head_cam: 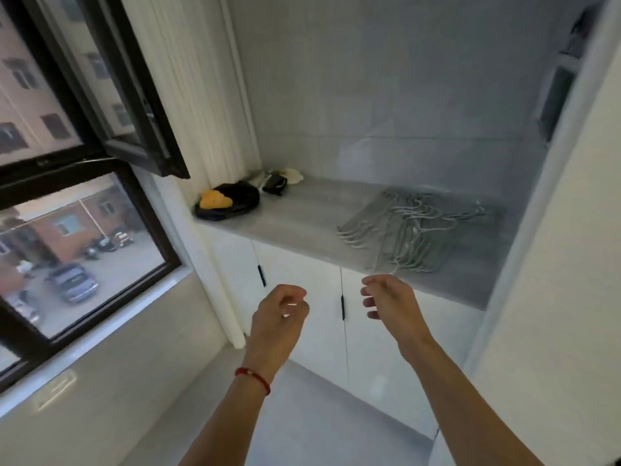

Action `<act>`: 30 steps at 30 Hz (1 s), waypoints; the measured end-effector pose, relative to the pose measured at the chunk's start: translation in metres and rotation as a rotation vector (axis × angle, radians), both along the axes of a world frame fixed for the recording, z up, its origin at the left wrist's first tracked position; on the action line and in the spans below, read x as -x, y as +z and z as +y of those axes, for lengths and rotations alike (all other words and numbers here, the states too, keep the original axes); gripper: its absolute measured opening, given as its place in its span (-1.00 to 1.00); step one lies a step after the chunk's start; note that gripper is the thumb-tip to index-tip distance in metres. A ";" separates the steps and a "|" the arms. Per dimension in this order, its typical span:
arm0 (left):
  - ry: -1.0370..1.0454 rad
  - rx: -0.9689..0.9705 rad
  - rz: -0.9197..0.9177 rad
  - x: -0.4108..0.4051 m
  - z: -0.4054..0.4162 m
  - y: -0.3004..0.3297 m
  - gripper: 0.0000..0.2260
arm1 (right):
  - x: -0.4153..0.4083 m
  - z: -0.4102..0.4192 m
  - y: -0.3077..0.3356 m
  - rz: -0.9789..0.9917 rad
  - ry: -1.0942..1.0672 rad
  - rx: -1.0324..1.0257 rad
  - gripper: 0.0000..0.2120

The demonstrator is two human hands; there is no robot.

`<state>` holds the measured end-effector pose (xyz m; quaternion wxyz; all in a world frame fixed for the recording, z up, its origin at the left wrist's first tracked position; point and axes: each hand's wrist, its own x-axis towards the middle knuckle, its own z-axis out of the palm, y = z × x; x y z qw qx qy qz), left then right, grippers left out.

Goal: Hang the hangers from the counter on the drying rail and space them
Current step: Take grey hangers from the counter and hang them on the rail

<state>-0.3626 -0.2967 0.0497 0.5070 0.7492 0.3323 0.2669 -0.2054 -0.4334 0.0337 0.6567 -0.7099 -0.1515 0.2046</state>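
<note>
The grey counter point(295, 213) holds hangers point(413, 227) and a black bag point(235, 200); left hand point(279, 317) and right hand point(389, 301) hover loosely curled, empty.

Hangers point(413, 230): thin, pale grey, looking like smooth coated wire. Counter point(302, 220): grey, stone-like, showing a matt finish. Cabinet doors point(302, 280) beneath: white, smooth, giving off a slight sheen. Black bundle point(232, 201) at the counter's left end: looking like soft cloth.
</note>
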 end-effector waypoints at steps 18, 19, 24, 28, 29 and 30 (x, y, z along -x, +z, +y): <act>-0.301 -0.293 0.363 -0.266 0.191 -0.039 -0.69 | -0.261 0.190 -0.051 -0.239 -0.012 0.515 -0.82; -0.304 -0.309 0.385 -0.275 0.199 -0.045 -0.66 | -0.271 0.200 -0.056 -0.287 -0.026 0.570 -0.78; -0.343 -0.257 0.551 -0.311 0.241 -0.078 -0.54 | -0.315 0.245 -0.072 -0.500 -0.112 0.886 -0.62; -0.404 -0.363 0.753 -0.316 0.262 -0.106 -0.40 | -0.325 0.263 -0.079 -0.540 -0.185 1.066 -0.67; -0.428 -0.413 0.793 -0.314 0.264 -0.113 -0.37 | -0.326 0.266 -0.081 -0.523 -0.198 1.080 -0.69; -0.443 -0.447 0.813 -0.313 0.267 -0.119 -0.35 | -0.329 0.271 -0.084 -0.501 -0.207 1.083 -0.71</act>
